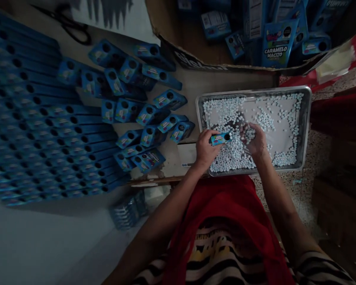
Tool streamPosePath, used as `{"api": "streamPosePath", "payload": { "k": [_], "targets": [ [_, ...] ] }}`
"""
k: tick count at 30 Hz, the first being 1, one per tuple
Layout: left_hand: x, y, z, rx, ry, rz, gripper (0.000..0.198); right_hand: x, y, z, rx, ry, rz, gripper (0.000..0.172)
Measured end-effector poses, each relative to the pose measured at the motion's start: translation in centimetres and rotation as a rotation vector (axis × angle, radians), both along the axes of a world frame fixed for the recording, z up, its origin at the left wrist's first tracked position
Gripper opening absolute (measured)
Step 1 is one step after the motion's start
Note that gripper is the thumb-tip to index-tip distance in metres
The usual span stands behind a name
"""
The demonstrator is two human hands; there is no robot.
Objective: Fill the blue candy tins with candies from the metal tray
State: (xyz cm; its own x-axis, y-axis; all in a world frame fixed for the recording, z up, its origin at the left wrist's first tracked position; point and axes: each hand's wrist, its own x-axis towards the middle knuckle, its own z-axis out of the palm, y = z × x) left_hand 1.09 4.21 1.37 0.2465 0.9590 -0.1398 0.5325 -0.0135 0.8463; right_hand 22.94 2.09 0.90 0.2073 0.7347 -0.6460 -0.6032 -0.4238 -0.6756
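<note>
My left hand (206, 149) grips a small blue candy box (218, 139) above the left side of a metal tray (307, 118). The box has a round hole in its end, and a few pale candies show at that hole. My right hand (257, 140) is cupped, with its fingers curled around a handful of small round candies (249, 134), just right of the box. More pale blue-white candies (225, 158) cover the left part of the tray and lie scattered along its edges.
Several blue boxes (146, 114) with round holes stand loosely left of the tray. Dense rows of similar boxes (41, 118) fill the far left. A cardboard carton (178, 39) holding more boxes sits behind the tray. Black scissors (74, 29) lie at the upper left.
</note>
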Motion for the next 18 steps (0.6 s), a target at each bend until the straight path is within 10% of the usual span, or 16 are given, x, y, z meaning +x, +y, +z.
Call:
{"api": "streamPosePath", "payload": {
  "k": [7,18],
  "targets": [
    [1.1,0.4,0.9,0.050,0.009,-0.028,0.036,-4.1,0.3,6.3,0.315,-0.021,-0.157,0.035],
    [2.1,0.1,0.5,0.028,-0.009,-0.023,0.039,-5.4,0.7,6.4,0.345,-0.229,-0.194,0.042]
  ]
}}
